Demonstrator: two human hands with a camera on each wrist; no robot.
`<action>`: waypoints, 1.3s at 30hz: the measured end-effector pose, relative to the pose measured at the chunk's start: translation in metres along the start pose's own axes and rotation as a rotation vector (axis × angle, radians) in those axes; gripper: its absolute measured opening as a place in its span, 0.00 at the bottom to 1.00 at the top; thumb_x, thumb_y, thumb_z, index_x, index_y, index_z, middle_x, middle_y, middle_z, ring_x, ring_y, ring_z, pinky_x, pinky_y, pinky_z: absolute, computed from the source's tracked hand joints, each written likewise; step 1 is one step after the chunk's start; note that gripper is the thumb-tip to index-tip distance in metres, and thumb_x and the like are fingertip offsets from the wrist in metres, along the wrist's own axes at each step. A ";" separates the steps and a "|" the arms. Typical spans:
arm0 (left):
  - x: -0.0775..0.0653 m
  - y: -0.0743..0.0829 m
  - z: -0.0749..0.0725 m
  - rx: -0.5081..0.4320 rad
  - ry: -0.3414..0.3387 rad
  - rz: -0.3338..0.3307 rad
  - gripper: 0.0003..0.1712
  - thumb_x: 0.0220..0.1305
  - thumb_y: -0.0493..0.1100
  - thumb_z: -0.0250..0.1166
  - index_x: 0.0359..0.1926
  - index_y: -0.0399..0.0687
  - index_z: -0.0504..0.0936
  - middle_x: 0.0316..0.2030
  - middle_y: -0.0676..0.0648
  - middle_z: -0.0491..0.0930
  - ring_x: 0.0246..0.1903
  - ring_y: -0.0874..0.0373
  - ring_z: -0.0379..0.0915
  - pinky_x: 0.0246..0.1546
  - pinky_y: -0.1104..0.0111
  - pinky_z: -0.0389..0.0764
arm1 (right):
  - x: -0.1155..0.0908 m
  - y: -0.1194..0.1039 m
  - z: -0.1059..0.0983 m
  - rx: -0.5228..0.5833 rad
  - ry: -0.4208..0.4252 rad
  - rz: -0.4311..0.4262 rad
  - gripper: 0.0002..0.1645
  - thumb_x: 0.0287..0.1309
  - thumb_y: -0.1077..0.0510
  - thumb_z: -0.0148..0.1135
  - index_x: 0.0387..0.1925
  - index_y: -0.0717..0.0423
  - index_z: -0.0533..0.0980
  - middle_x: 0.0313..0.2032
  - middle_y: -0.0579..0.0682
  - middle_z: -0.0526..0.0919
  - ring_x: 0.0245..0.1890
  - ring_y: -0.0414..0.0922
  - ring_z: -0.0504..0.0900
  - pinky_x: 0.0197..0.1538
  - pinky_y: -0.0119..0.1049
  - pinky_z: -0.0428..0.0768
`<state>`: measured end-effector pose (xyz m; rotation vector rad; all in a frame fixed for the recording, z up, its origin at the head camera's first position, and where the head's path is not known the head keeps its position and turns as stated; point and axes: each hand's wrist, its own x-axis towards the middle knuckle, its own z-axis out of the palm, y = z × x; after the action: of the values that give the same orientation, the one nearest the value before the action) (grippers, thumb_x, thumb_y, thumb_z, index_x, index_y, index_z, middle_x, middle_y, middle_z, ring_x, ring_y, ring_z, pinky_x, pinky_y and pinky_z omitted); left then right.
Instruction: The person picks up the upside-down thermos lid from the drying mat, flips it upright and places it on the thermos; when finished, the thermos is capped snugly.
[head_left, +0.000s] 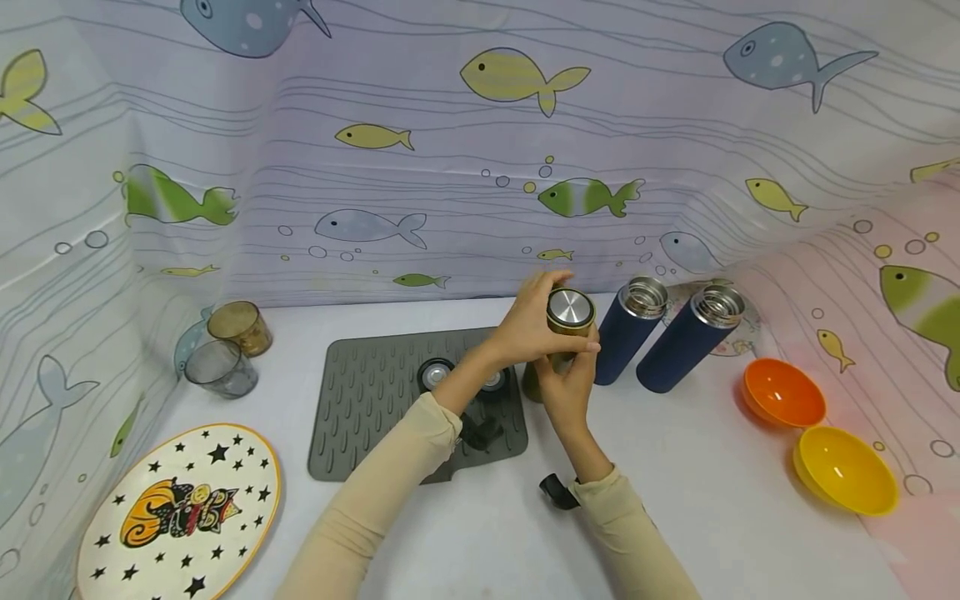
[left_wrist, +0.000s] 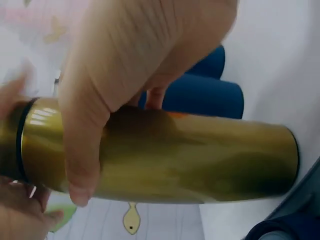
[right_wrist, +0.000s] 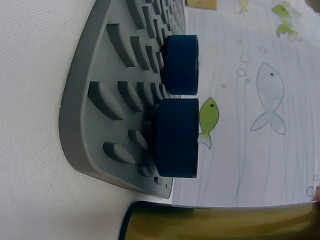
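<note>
A gold metallic flask stands upright just right of the grey ribbed mat. My left hand curves round its lid, which has a shiny silver top, with thumb and fingers on opposite sides. Lower down, my right hand grips the upper body, thumb across the front in the left wrist view. A dark ring marks the seam between lid and body. Two dark blue lids sit on the mat, partly hidden behind my left forearm in the head view.
Two navy flasks without lids stand close to the right of my hands, a patterned plate behind them. Orange and yellow bowls are further right. At left are two tinted glasses and an oval cat-print plate.
</note>
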<state>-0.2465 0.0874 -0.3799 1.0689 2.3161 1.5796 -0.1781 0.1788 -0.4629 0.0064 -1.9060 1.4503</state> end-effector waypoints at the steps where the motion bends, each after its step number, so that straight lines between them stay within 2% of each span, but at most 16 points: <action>1: 0.000 0.000 -0.001 -0.003 -0.011 -0.004 0.53 0.51 0.46 0.76 0.74 0.48 0.58 0.68 0.43 0.63 0.66 0.50 0.61 0.64 0.55 0.69 | 0.000 0.002 0.001 -0.001 -0.001 0.000 0.49 0.49 0.73 0.70 0.71 0.63 0.57 0.65 0.63 0.68 0.65 0.56 0.68 0.66 0.52 0.66; 3: -0.001 0.000 -0.003 -0.099 -0.046 -0.003 0.47 0.53 0.38 0.71 0.72 0.44 0.59 0.68 0.41 0.64 0.63 0.48 0.66 0.61 0.56 0.74 | -0.001 0.003 0.002 -0.003 -0.006 0.000 0.50 0.49 0.72 0.71 0.72 0.61 0.56 0.66 0.61 0.67 0.65 0.53 0.69 0.65 0.50 0.67; 4: -0.002 0.000 -0.004 -0.148 -0.058 -0.004 0.48 0.52 0.35 0.70 0.72 0.44 0.58 0.69 0.41 0.62 0.65 0.47 0.64 0.62 0.56 0.73 | -0.001 0.003 0.002 -0.005 -0.009 -0.002 0.51 0.50 0.71 0.71 0.72 0.61 0.56 0.66 0.60 0.67 0.65 0.53 0.68 0.66 0.49 0.67; 6: -0.004 -0.001 -0.007 -0.186 -0.068 -0.006 0.51 0.50 0.33 0.71 0.73 0.44 0.55 0.71 0.40 0.59 0.68 0.46 0.60 0.64 0.55 0.71 | -0.001 0.003 0.004 0.007 -0.013 0.001 0.51 0.50 0.71 0.72 0.72 0.61 0.56 0.66 0.60 0.67 0.65 0.52 0.68 0.65 0.48 0.67; 7: -0.005 -0.002 -0.008 -0.177 -0.063 -0.011 0.52 0.50 0.34 0.72 0.74 0.45 0.55 0.71 0.40 0.58 0.69 0.47 0.58 0.65 0.54 0.69 | -0.001 0.003 0.005 0.011 -0.009 0.003 0.51 0.50 0.71 0.72 0.72 0.62 0.56 0.65 0.61 0.67 0.64 0.54 0.68 0.65 0.49 0.67; 9: -0.006 -0.003 -0.010 -0.097 -0.033 -0.015 0.53 0.50 0.40 0.76 0.73 0.45 0.57 0.70 0.42 0.60 0.69 0.49 0.58 0.67 0.55 0.67 | -0.001 0.002 0.007 0.019 -0.001 0.001 0.51 0.49 0.72 0.71 0.71 0.64 0.56 0.65 0.63 0.67 0.64 0.56 0.68 0.66 0.52 0.66; 11: -0.008 -0.003 -0.012 -0.025 -0.010 -0.016 0.51 0.49 0.45 0.79 0.70 0.45 0.62 0.66 0.44 0.67 0.67 0.51 0.63 0.66 0.55 0.68 | -0.002 0.002 0.008 0.027 0.009 -0.006 0.50 0.49 0.73 0.71 0.71 0.66 0.56 0.66 0.65 0.66 0.65 0.58 0.67 0.67 0.55 0.65; 16: -0.009 0.000 -0.020 -0.043 -0.039 -0.011 0.41 0.48 0.42 0.79 0.63 0.46 0.71 0.60 0.47 0.75 0.63 0.53 0.68 0.64 0.55 0.69 | -0.004 -0.005 0.009 -0.051 0.035 -0.007 0.50 0.49 0.67 0.74 0.71 0.64 0.58 0.66 0.62 0.68 0.66 0.56 0.69 0.67 0.55 0.66; 19: -0.009 -0.001 -0.023 -0.053 -0.064 -0.010 0.41 0.50 0.42 0.78 0.64 0.46 0.70 0.61 0.47 0.75 0.65 0.53 0.67 0.66 0.55 0.68 | -0.003 -0.010 0.008 -0.082 0.039 0.009 0.48 0.49 0.65 0.74 0.70 0.62 0.61 0.63 0.60 0.72 0.63 0.54 0.72 0.65 0.54 0.70; 22: -0.015 -0.003 -0.026 -0.010 -0.043 -0.011 0.46 0.52 0.44 0.77 0.70 0.45 0.65 0.66 0.45 0.70 0.68 0.52 0.64 0.70 0.55 0.64 | 0.002 -0.010 0.007 -0.065 0.032 0.020 0.46 0.48 0.66 0.74 0.68 0.63 0.63 0.59 0.62 0.76 0.58 0.55 0.76 0.59 0.53 0.74; 25: -0.032 -0.008 -0.035 0.044 0.023 -0.041 0.51 0.55 0.46 0.76 0.75 0.45 0.58 0.70 0.44 0.65 0.71 0.51 0.60 0.73 0.57 0.60 | 0.016 -0.007 0.009 -0.051 0.024 0.035 0.45 0.49 0.64 0.75 0.67 0.64 0.63 0.56 0.63 0.77 0.54 0.56 0.78 0.54 0.53 0.76; 29: -0.070 -0.021 -0.056 0.091 0.103 -0.137 0.52 0.57 0.46 0.75 0.76 0.46 0.56 0.72 0.43 0.62 0.71 0.48 0.58 0.73 0.54 0.59 | 0.045 -0.001 0.019 -0.046 0.007 0.052 0.48 0.48 0.58 0.78 0.68 0.61 0.62 0.58 0.60 0.76 0.56 0.54 0.78 0.56 0.52 0.77; 32: -0.100 -0.036 -0.070 0.122 0.111 -0.243 0.51 0.58 0.45 0.74 0.76 0.45 0.56 0.72 0.40 0.61 0.72 0.44 0.56 0.72 0.48 0.59 | 0.066 0.003 0.028 -0.052 -0.003 0.058 0.47 0.49 0.57 0.78 0.67 0.60 0.62 0.59 0.59 0.76 0.58 0.54 0.77 0.60 0.51 0.76; 35: -0.126 -0.053 -0.078 0.150 0.119 -0.345 0.49 0.59 0.44 0.73 0.75 0.43 0.56 0.72 0.38 0.60 0.72 0.41 0.55 0.70 0.43 0.59 | 0.079 0.010 0.035 -0.052 -0.013 0.072 0.47 0.49 0.58 0.78 0.67 0.60 0.62 0.58 0.60 0.77 0.58 0.55 0.78 0.62 0.51 0.75; 39: -0.148 -0.071 -0.080 0.204 0.141 -0.400 0.49 0.57 0.43 0.74 0.74 0.40 0.58 0.71 0.35 0.61 0.71 0.38 0.56 0.68 0.41 0.61 | 0.080 0.024 0.040 -0.074 -0.040 0.096 0.48 0.51 0.56 0.77 0.68 0.58 0.61 0.59 0.59 0.76 0.59 0.55 0.77 0.62 0.52 0.74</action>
<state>-0.2092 -0.0788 -0.4451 0.4883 2.6192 1.3244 -0.2679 0.1864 -0.4432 -0.0927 -2.0161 1.4516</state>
